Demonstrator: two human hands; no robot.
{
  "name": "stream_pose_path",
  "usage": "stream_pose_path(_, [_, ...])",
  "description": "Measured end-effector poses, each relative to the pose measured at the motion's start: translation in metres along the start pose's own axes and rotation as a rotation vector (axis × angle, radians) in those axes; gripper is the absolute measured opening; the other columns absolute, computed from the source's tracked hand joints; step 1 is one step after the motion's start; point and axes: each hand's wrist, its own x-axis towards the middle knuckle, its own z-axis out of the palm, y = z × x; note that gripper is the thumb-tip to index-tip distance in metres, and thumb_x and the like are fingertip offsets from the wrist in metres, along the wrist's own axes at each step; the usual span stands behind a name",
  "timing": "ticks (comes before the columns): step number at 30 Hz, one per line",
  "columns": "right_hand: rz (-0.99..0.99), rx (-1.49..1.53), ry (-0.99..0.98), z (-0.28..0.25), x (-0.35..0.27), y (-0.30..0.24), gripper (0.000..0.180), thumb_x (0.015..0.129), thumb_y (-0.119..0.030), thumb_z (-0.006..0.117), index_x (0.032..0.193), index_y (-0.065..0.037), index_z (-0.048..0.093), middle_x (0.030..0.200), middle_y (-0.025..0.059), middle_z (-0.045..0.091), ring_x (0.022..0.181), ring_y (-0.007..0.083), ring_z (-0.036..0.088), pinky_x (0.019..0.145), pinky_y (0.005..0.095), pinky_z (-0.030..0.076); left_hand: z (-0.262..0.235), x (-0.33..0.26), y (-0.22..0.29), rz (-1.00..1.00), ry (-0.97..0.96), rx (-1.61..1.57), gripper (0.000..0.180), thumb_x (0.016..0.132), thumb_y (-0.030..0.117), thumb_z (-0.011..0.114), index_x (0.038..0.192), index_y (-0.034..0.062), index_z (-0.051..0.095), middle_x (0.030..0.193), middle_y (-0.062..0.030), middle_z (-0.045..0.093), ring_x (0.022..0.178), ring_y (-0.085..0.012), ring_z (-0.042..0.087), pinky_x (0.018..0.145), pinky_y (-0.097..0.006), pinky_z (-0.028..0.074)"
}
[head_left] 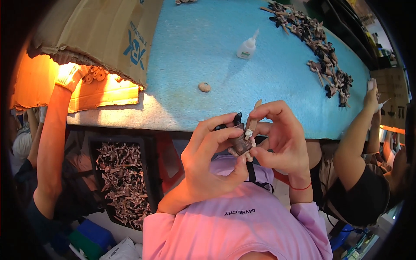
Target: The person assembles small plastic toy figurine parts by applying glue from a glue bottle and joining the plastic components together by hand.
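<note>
Just past the table's near edge I hold a small brown and black figurine (241,145) in both hands. My left hand (208,151) grips its brown body from the left, thumb below and fingers above, with black bits sticking out at the top. My right hand (284,141) is closed on its right side, where a flat tan piece (252,123) and a small whitish part show between thumb and fingers. I cannot tell whether the tan piece is joined to the figurine. Beyond my hands, a round beige piece (204,87) lies on the blue table mat (186,56).
A white glue bottle (246,50) with a pointed tip stands farther back. Many similar figurines (323,56) lie along the right. At left, a cardboard box (99,34) covers a lit space with a co-worker's gloved hand (69,76). A black crate (149,173) holds small parts.
</note>
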Motion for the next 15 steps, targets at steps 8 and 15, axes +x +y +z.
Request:
stream_pose_path(8, [-0.033,0.029,0.038,-0.0014,-0.0015,0.0059,0.050,0.068,0.014,0.056,0.113,0.000,0.039,0.098,0.0071,0.043,0.081,0.0109,0.053,0.063,0.0207,0.052,0.0057,0.0008,0.0011,-0.028,0.017,0.025,0.038,0.063,-0.005,0.064,0.099,-0.0067,0.054,0.112,-0.0205,0.048,0.090,-0.0232,0.062,0.072,-0.029,0.056])
stream_pose_path(15, [-0.052,0.093,0.033,-0.0050,-0.0009,0.0024,0.053,0.070,0.013,0.056,0.118,0.000,0.037,0.098,0.0071,0.043,0.082,0.0111,0.053,0.063,0.0194,0.051,0.0041,0.0047,0.0040,-0.045,-0.030,-0.052,0.040,0.064,-0.008,0.064,0.102,-0.0061,0.054,0.115,-0.0197,0.047,0.100,-0.0234,0.057,0.075,-0.030,0.056])
